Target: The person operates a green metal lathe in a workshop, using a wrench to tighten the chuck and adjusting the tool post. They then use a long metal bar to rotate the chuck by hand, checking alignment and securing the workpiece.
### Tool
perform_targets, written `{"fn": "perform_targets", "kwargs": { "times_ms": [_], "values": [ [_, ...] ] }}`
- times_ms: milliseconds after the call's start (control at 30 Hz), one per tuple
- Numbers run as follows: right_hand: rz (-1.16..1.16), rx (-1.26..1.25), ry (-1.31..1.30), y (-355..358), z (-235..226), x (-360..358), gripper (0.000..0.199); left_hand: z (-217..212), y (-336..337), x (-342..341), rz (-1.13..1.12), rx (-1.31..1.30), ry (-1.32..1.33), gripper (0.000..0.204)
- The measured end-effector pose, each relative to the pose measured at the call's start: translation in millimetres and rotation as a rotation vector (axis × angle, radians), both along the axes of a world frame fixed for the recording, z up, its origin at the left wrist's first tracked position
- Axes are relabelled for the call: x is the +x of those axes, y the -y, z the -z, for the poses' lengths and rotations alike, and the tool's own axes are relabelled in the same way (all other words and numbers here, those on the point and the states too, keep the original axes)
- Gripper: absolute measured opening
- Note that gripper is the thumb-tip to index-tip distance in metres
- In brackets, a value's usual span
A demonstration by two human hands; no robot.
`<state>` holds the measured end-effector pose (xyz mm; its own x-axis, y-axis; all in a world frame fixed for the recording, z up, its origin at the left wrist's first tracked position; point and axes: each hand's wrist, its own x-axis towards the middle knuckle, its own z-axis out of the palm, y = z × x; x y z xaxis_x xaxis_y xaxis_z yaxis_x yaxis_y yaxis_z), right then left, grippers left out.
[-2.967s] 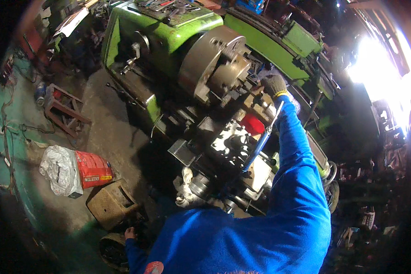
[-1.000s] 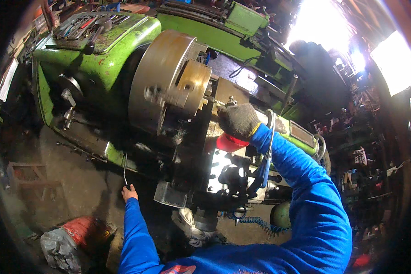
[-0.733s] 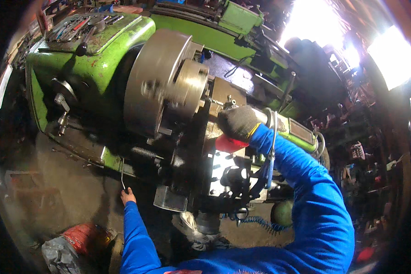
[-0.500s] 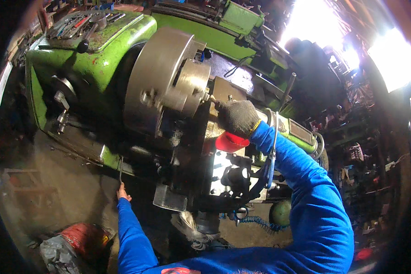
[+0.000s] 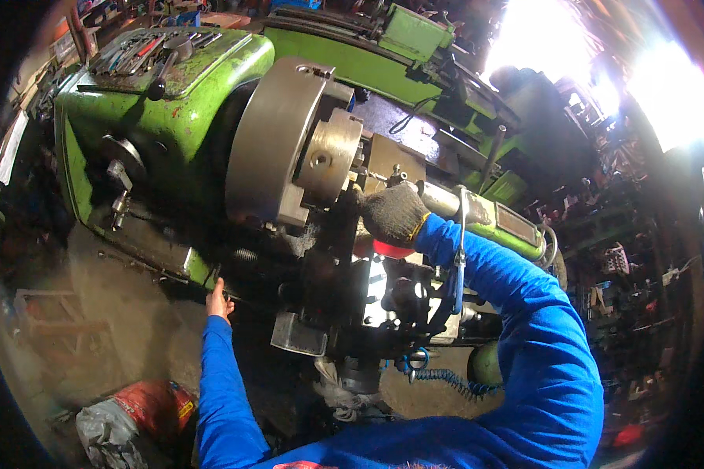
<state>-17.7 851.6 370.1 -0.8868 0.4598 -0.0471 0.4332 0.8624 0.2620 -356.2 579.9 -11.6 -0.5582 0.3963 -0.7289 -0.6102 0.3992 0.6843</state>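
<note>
A green lathe carries a large steel chuck, whose jaws grip a round metal workpiece with a hole in its side. My right hand, in a dark knit glove, is at the workpiece's right end, by the tool area. Its fingers are curled, and what they hold, if anything, is hidden. Low at the lathe's front left, my bare left hand is closed round a thin lever, mostly in shadow. Below the right hand, a red object is partly covered.
Hand tools lie on top of the headstock. A crank handle juts from its front. Beside my right forearm stands a blue-handled hose fitting. A coiled blue hose hangs below. Red and grey sacks sit on the floor at left.
The chuck and workpiece have turned; blurred before, they look sharp now. My left hand has moved up a little with the lever. My right hand has shifted slightly left and down.
</note>
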Motion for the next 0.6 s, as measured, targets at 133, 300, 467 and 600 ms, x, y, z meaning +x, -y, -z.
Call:
{"fn": "perform_targets", "kwargs": {
  "times_ms": [133, 300, 467, 600],
  "values": [
    [-0.021, -0.005, -0.015, -7, 11, 2, 0.021, -3, -3, 7, -0.029, -0.012, -0.032, 0.057],
    [0.115, -0.018, 0.010, -4, -2, 6, 0.015, -5, -5, 9, -0.025, 0.005, -0.026, 0.056],
    [0.161, 0.011, -0.034, -9, -5, -1, 0.010, 25, 0, -2, 0.114, -0.126, -0.223, 0.054],
    [0.154, 0.019, -0.033, -7, 3, 7, 0.011, -18, 8, 38, 0.466, -0.390, -0.943, 0.055]
  ]
}}
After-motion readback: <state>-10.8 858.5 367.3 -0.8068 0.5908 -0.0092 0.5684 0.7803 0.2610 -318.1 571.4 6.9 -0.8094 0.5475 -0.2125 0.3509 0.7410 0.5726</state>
